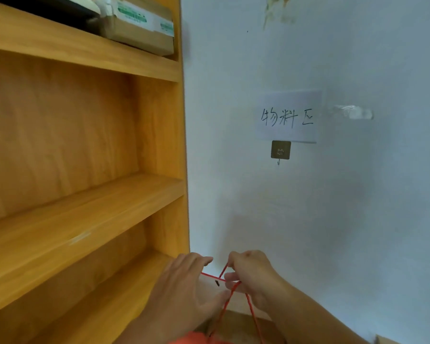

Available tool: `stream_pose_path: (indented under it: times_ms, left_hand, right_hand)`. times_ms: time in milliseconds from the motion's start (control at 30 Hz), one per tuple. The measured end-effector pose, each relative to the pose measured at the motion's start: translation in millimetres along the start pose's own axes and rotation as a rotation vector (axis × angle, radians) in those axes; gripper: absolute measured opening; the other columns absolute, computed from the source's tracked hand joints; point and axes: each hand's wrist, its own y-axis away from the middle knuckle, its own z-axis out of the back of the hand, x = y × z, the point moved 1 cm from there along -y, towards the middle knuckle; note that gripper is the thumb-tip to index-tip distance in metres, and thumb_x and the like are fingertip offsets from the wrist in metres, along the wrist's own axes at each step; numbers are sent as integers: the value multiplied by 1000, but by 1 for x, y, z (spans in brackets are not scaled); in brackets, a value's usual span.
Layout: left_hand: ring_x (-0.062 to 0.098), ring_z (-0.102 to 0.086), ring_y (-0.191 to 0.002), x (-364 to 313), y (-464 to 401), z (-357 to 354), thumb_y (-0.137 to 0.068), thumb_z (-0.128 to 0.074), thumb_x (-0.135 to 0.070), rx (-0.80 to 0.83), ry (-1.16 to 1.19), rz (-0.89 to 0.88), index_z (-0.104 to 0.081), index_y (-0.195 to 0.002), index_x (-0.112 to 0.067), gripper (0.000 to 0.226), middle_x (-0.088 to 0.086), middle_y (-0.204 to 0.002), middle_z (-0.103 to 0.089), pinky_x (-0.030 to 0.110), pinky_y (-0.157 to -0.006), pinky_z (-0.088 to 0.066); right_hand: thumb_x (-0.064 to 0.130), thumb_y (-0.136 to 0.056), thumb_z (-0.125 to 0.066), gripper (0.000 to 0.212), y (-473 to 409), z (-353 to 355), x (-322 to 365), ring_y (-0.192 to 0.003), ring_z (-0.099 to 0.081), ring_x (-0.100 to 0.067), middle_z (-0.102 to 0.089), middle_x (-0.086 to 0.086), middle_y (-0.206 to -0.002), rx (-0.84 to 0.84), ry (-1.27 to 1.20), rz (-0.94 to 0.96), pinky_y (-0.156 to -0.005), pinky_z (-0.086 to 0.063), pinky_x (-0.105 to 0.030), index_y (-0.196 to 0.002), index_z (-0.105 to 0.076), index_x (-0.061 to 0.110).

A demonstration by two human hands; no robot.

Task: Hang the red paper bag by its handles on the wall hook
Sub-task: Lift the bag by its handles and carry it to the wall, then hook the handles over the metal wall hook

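A small metal wall hook (280,150) on a square plate is stuck to the pale wall, just under a handwritten paper label (288,117). Far below it, the red cord handles (230,292) of the red paper bag (191,339) are stretched between both hands. My left hand (184,291) pulls one strand to the left with thumb and fingers. My right hand (252,276) pinches the cords, which cross beneath it. Only the bag's top edge shows at the bottom of the frame.
A tall wooden shelf unit (85,194) fills the left half, its side panel beside the hands. A cardboard box (137,26) sits on an upper shelf. A strip of clear tape (353,111) is stuck to the wall right of the label.
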Motion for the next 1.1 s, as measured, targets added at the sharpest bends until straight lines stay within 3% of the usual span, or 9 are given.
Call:
stream_pose_path:
  times_ms: [100,200,333,400,500,667,833,1000,1100]
  left_hand:
    - [5,-31,-139,6,-34,-6,-74,-46,-87,44,13,-77,-28,-146,-43,87,-22,-153,-34,37,-122,-24]
    - [6,-34,-136,14,-70,-20,-76,-55,-80,86,39,-160,-28,-144,-46,80,-22,-153,-36,32,-118,-24]
    - [6,-41,-131,31,-117,-35,-85,-61,-66,132,110,-274,-35,-141,-42,66,-21,-148,-43,26,-113,-28]
    - [9,-49,-122,38,-139,-40,-85,-64,-59,181,162,-343,-44,-135,-40,57,-19,-138,-53,31,-113,-40]
    - [10,-59,-100,48,-167,-41,-83,-71,-47,200,245,-410,-61,-116,-37,36,-18,-111,-66,31,-93,-54]
    - [9,-61,-76,58,-208,-38,-84,-68,-35,131,248,-519,-72,-86,-28,9,-11,-80,-68,36,-72,-57]
    - [9,-62,-78,47,-224,-30,-91,-64,-31,96,304,-670,-75,-95,-29,12,-11,-85,-70,27,-69,-51]
    - [8,-62,-79,43,-244,-24,-92,-62,-30,57,345,-685,-75,-98,-29,15,-11,-86,-70,30,-73,-54]
    - [6,-62,-79,42,-259,-18,-90,-63,-29,39,365,-675,-75,-96,-29,14,-12,-86,-70,32,-76,-56]
  right_hand:
    - [8,-96,-56,17,-17,-6,12,-73,-63,-31,-67,-22,-84,-26,18,1,-82,-63,-43,-82,-62,0]
    - [8,-97,-57,22,-35,-11,22,-74,-65,-29,-75,-26,-92,-82,73,38,-89,-64,-46,-77,-64,3]
    - [5,-89,-58,20,-61,-18,31,-71,-64,-27,-66,-18,-76,-145,108,88,-86,-64,-48,-71,-64,4]
    - [5,-89,-63,15,-70,-20,36,-72,-64,-24,-64,-16,-76,-173,151,104,-86,-64,-45,-75,-69,4]
    - [-2,-85,-71,6,-79,-20,45,-75,-68,-19,-71,-11,-79,-214,247,117,-89,-65,-40,-82,-73,3]
    - [-13,-76,-74,21,-93,-18,49,-67,-62,-12,-67,-3,-77,-297,543,238,-68,-60,-30,-94,-70,-2]
    - [3,-87,-67,13,-109,-18,50,-80,-70,-21,-72,-6,-92,-498,900,322,-74,-62,-37,-86,-62,15]
    - [10,-97,-61,11,-121,-11,48,-88,-66,-23,-64,-3,-107,-560,1153,307,-78,-59,-36,-105,-61,18]
    - [17,-97,-67,13,-126,3,50,-94,-61,-20,-56,-1,-113,-616,1132,323,-80,-60,-34,-109,-63,20]
